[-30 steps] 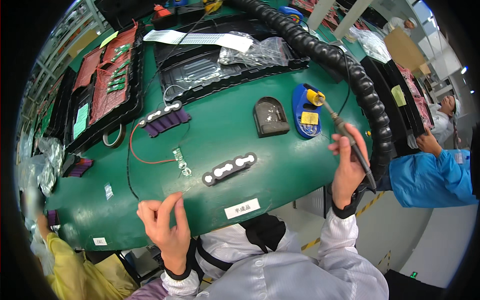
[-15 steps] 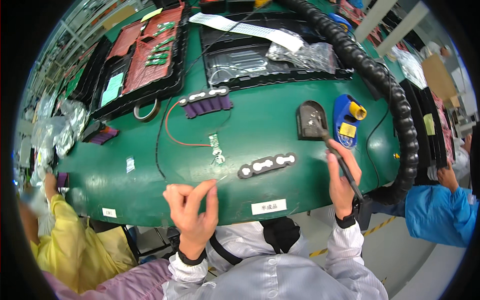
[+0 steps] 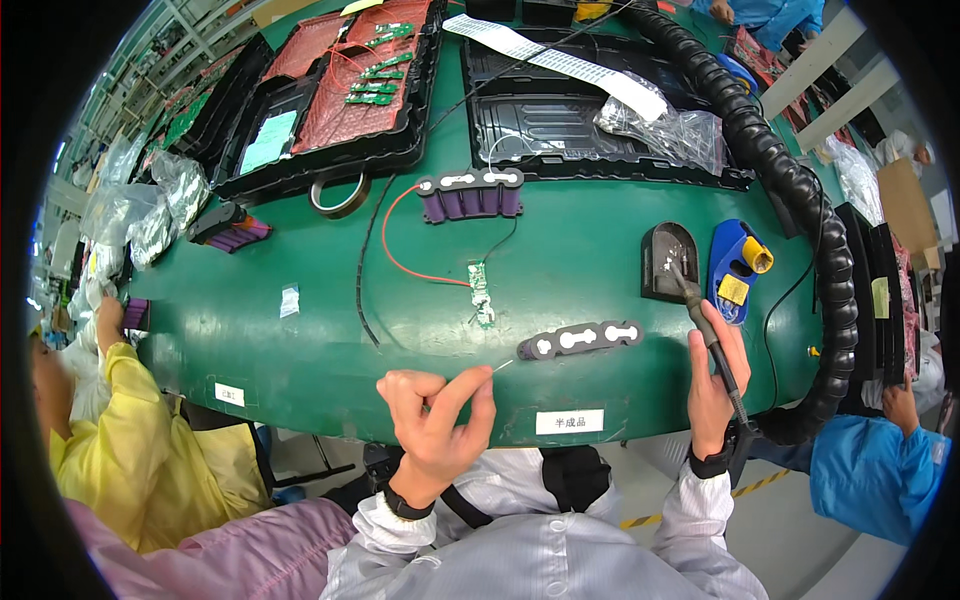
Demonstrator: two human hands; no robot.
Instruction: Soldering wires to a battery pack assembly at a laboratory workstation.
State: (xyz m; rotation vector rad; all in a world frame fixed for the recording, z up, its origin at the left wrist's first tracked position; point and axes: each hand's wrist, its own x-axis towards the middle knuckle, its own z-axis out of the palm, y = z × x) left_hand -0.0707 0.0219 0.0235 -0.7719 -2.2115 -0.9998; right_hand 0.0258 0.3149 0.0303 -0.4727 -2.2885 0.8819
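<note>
My left hand (image 3: 437,425) is closed in a pinch on a thin, pale piece of solder wire (image 3: 504,365). The wire points toward the near-left end of a battery pack (image 3: 580,340) with a dark top and white-ringed terminals. My right hand (image 3: 712,385) grips a soldering iron (image 3: 722,368), whose tip reaches into a black dish (image 3: 655,243) with light residue inside. Beyond my left hand lies a small green circuit board (image 3: 481,297). A red wire and a dark wire run from it to a purple-celled battery pack (image 3: 470,204).
A blue iron stand (image 3: 729,262) sits right of the dish, near a thick black hose (image 3: 835,290). Black cases (image 3: 330,170) line the far side, beside a tape roll (image 3: 339,200). A person in yellow (image 3: 140,440) works at left, one in blue (image 3: 870,430) at right.
The whole view has shifted, so the table things sit farther right. My left hand's wire is slightly closer to the near battery pack. The iron tip remains in the dish.
</note>
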